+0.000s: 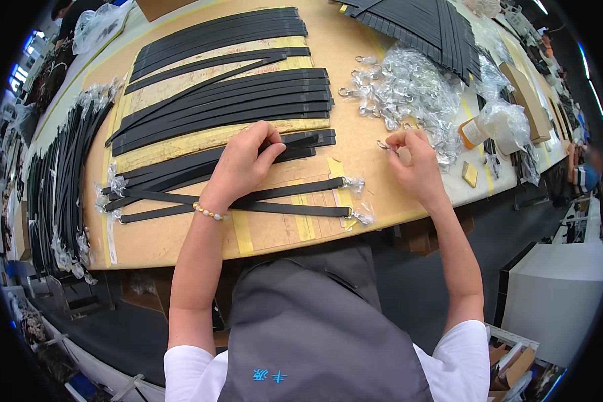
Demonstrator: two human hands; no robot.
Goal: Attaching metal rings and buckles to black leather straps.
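Observation:
My left hand (242,164), with a beaded bracelet at the wrist, is closed on a black strap (300,143) near its right end. The strap runs under the hand toward the lower left. To the right, my right hand (414,164) pinches a small silver metal hook (383,145) between thumb and fingers, apart from the strap. In front of my left hand lie black straps with plastic-wrapped metal hooks at their ends, such as the crossed strap (295,209) nearest me. Behind it, several flat black straps (228,100) lie side by side on a yellowish board (181,151).
A pile of plastic-wrapped hooks (409,87) lies beyond my right hand. Behind it is a stack of black straps (422,30). An orange-labelled container (474,133) and a small yellow block (470,175) stand at right. A bundle of straps (60,181) hangs over the table's left side.

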